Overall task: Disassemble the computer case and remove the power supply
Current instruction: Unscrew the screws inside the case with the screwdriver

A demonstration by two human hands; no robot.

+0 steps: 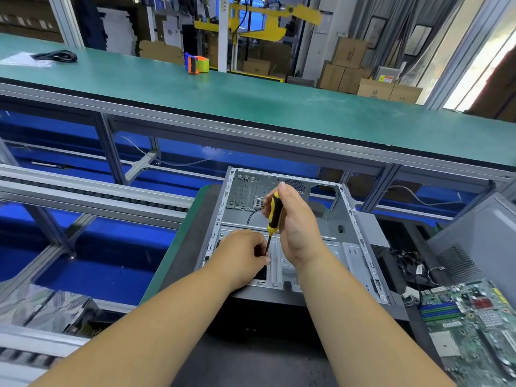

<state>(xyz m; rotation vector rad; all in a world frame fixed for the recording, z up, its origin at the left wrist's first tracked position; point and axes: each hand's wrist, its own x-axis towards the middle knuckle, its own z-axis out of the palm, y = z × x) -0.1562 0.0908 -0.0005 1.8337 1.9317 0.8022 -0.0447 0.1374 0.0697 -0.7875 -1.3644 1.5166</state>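
- The computer case (282,233) lies open on its side on the dark mat; inside show bare metal, one black cable and a dark part under the left hand. I cannot identify a power supply.
- The right hand (296,227) grips the screwdriver (275,212) upright; a tilt could let the tip slip off.
- The left hand (241,256) pinches the shaft near its tip, so a slip could jab those fingers.

Two bare forearms, no sleeves in view; left hand (240,254) and right hand (297,223) ungloved, without rings or watch.
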